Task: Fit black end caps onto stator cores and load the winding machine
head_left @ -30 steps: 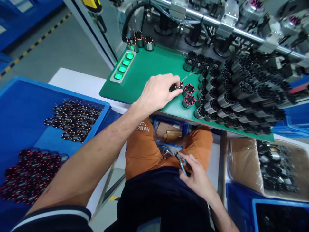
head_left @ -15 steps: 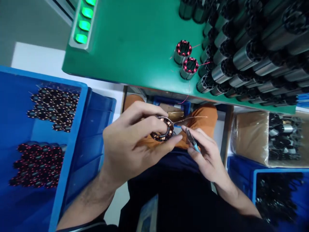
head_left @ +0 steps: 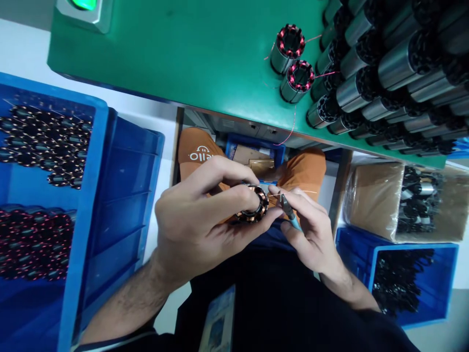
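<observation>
My left hand (head_left: 208, 215) is closed around a motor stator (head_left: 262, 204) with copper windings, a finger reaching into its bore. A thin wire (head_left: 309, 191) runs from the stator out to the right, past my right hand (head_left: 308, 225). That hand grips small cutting pliers (head_left: 288, 209) with light-blue handles. Their dark jaws are at the wire, close to the stator; whether they pinch it I cannot tell. Both hands are above my lap. Two stators with red windings, a rear one (head_left: 289, 46) and a front one (head_left: 298, 80), stand on the green table with loose wire ends.
The green table (head_left: 164, 54) carries rows of stacked metal stators (head_left: 395, 68) at right. On the left, a blue bin (head_left: 82, 215) holds copper- and red-wound stators. At right are a plastic-lined carton (head_left: 375, 200) of parts and a blue bin (head_left: 432, 293) with black pieces.
My right hand has brought the pliers up to the wire near the stator. The stator is slightly lower and further right in view. The camera view has shifted too.
</observation>
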{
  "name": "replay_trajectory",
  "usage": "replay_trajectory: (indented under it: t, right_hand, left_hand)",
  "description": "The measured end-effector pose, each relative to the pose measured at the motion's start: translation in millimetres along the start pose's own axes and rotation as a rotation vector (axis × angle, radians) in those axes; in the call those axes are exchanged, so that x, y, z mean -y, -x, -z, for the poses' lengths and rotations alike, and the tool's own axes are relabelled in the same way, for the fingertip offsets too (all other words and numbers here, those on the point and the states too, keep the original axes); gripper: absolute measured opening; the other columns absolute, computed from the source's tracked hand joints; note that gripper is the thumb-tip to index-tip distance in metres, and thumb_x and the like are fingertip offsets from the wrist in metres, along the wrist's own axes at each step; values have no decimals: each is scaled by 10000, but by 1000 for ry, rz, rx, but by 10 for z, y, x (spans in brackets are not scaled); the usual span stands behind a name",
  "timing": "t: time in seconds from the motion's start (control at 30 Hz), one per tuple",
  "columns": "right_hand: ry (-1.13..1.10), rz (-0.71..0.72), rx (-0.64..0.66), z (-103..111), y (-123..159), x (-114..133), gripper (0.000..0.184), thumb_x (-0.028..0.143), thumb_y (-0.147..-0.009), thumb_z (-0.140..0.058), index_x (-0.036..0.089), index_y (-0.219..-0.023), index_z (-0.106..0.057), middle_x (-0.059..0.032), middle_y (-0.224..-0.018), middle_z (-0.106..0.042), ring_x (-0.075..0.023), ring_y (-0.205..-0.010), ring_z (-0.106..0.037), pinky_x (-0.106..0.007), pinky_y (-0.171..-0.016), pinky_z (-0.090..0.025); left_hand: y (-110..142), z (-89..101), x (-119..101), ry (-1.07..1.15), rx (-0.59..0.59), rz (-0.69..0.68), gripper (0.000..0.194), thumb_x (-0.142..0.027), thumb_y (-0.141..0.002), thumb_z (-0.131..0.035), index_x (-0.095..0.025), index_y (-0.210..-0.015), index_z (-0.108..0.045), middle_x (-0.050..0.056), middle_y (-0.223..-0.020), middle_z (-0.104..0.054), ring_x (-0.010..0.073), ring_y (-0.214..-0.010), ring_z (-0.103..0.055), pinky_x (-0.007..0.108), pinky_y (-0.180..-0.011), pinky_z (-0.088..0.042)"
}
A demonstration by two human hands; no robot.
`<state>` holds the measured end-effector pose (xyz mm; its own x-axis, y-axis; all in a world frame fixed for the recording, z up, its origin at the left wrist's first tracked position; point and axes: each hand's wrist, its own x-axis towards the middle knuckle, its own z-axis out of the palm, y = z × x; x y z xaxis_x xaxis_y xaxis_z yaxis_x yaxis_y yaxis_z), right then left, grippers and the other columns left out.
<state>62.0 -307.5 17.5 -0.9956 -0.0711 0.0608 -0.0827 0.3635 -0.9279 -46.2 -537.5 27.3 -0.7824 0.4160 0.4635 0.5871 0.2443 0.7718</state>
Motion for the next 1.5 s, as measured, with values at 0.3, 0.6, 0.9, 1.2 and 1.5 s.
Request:
replay_trajectory:
  t: [0.3, 0.6, 0.9, 1.2, 1.5]
  right_hand:
    - [-8, 29, -81, -77, 48, -46, 843, -10, -956, -651, 387, -1679, -824, -3, -1128, -916, -175, -809, -754, -320, -783, -676]
    - [302, -36, -188, 59, -11, -248, 700, 202, -1004, -756, 331, -1689, -820, -17, -967, -685, -223, -855, -634, -397, -770, -652]
    - [528, 209, -300, -3, -55, -252, 764, 162, -934, -832, 403, -1658, -828, -42, -1015, -693, -242, -870, -636, -423, -742, -633]
    - [440, 177, -285, 10, -45, -261, 795, 140, -1025, -818, 473, -1746, -768, -34, -1005, -703, -237, -874, -622, -402, -747, -614]
    - [394, 154, -244, 82, -11, -317, 759, 220, -1108, -880, 512, -1791, -724, -19, -982, -707, -233, -867, -607, -382, -734, -593]
  left_hand:
    - [19, -65, 32, 26, -14, -21, 331, -342, -971, -1079, -265, -947, -758, 27, -1109, -858, 175, -870, -817, 322, -667, -662]
    - [92, -202, 168, 764, -42, 495, 143, -365, -1092, -990, -263, -1087, -889, 30, -1131, -884, 180, -1078, -858, 323, -967, -721]
    - [58, -398, 47, 992, -5, 729, 263, -468, -984, -1094, -274, -993, -917, 40, -1074, -925, 211, -1002, -875, 360, -930, -753]
    - [13, -432, 36, 961, 12, 717, 290, -457, -973, -1089, -256, -957, -881, 47, -1093, -918, 216, -1016, -861, 362, -943, -750]
    - [-4, -451, 24, 946, 33, 698, 278, -431, -976, -1079, -263, -935, -861, 50, -1145, -933, 235, -1053, -875, 392, -959, -753]
